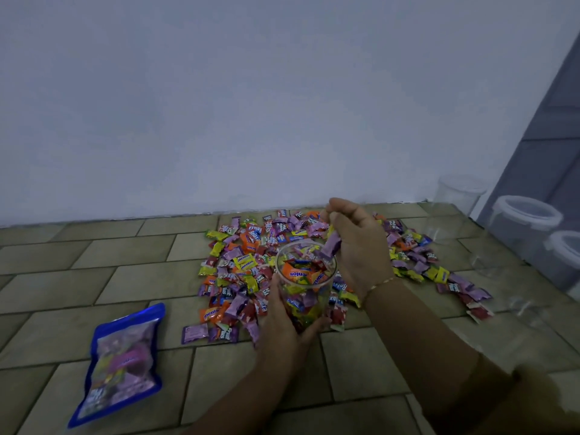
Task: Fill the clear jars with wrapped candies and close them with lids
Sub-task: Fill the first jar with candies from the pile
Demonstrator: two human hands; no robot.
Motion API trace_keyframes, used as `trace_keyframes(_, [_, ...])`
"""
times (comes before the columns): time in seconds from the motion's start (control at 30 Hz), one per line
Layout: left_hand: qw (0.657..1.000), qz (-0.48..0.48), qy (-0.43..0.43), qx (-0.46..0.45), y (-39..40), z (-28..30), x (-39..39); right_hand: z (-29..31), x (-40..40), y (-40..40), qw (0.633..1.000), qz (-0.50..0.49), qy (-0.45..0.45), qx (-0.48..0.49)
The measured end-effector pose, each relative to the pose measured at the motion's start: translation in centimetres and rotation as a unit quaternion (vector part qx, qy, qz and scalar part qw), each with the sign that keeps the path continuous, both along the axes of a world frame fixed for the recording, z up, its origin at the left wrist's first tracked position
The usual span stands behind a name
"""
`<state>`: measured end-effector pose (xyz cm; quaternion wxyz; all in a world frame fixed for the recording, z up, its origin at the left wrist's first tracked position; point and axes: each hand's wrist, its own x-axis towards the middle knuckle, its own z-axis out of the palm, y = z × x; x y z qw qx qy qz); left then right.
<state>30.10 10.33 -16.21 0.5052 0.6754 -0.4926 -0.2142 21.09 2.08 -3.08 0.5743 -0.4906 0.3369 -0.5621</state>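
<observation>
Over tiled floor, left hand [284,321] grips smooth cylindrical jar [306,277] (crinkly wrappers inside).

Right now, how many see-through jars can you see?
4, maybe more hidden: one jar in the left hand getting candies, one empty by the wall, and two with white rims at the right edge.

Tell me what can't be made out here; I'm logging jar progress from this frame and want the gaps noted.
All in the head view:
- How full the held jar is: the left hand wraps its lower part.
- How many candies the right hand holds: its fingers cover all but one purple candy.
- The empty jars at right: transparent, faint, partly cut off by the edge.
- The blue bag: its print is blurred.
</observation>
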Motion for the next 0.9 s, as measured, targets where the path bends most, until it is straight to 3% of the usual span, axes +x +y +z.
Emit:
trace_keyframes(0.33, [1.000, -0.008, -0.007, -0.008, -0.33, 0.20, -0.02, 0.00, 0.63, 0.71, 0.992, -0.010, 0.087, -0.087])
trace_keyframes(0.9, [1.000, -0.007, 0.001, -0.002, -0.09, 0.23, -0.18, -0.29, 0.18, 0.32, 0.992, 0.082, 0.058, -0.071])
